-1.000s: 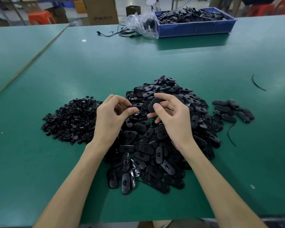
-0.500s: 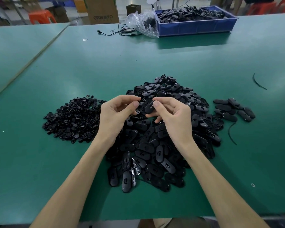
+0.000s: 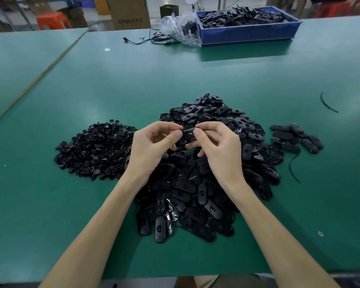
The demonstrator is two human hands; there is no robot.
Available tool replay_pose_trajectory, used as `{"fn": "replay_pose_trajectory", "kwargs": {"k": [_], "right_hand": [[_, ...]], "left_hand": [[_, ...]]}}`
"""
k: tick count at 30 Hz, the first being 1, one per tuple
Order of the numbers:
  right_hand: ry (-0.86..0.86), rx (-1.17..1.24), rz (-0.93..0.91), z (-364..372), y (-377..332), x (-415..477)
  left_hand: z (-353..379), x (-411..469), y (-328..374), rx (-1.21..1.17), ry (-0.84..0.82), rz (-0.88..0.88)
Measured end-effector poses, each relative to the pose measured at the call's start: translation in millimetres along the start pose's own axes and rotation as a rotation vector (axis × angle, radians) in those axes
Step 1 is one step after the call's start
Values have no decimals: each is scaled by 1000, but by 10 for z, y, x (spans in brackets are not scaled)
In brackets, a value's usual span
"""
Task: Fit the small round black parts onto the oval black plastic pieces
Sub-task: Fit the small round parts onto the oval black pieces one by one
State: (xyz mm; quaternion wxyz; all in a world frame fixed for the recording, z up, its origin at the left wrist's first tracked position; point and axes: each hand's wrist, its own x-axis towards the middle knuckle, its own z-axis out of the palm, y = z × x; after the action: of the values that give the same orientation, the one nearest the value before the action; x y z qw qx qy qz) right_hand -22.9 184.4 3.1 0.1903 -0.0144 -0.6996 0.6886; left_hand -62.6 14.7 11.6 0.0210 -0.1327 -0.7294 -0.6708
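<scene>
A big heap of oval black plastic pieces (image 3: 208, 179) lies in the middle of the green table (image 3: 50, 204). A heap of small round black parts (image 3: 94, 150) lies to its left. A small group of oval pieces (image 3: 295, 138) sits apart on the right. Above the big heap, my left hand (image 3: 152, 148) and my right hand (image 3: 218, 146) meet fingertip to fingertip, both pinching one oval piece (image 3: 189, 133) held flat between them. A round part under the fingers cannot be made out.
A blue bin (image 3: 247, 34) full of black parts stands at the table's far edge, with a clear plastic bag (image 3: 179, 28) and a black cable (image 3: 150, 40) beside it. Thin black strips (image 3: 293, 167) lie right of the heap. Boxes and stools stand beyond the table.
Both hands have drawn together over the heap. The oval piece, earlier held by my right hand alone, is now pinched between the fingertips of both hands.
</scene>
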Motion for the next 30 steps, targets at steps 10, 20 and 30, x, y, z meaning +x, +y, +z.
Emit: {"fn": "replay_pose_trajectory", "kwargs": {"k": [10,20,30], "right_hand": [[-23,20,1,-3,-11,-7],[38,33,28,-41,1,21],[1,115,31,1,9,5]], "left_hand": [[32,-16,6,37,12,13],[62,-27,18,50,2,19],[60,-25,7,29,43,-33]]}}
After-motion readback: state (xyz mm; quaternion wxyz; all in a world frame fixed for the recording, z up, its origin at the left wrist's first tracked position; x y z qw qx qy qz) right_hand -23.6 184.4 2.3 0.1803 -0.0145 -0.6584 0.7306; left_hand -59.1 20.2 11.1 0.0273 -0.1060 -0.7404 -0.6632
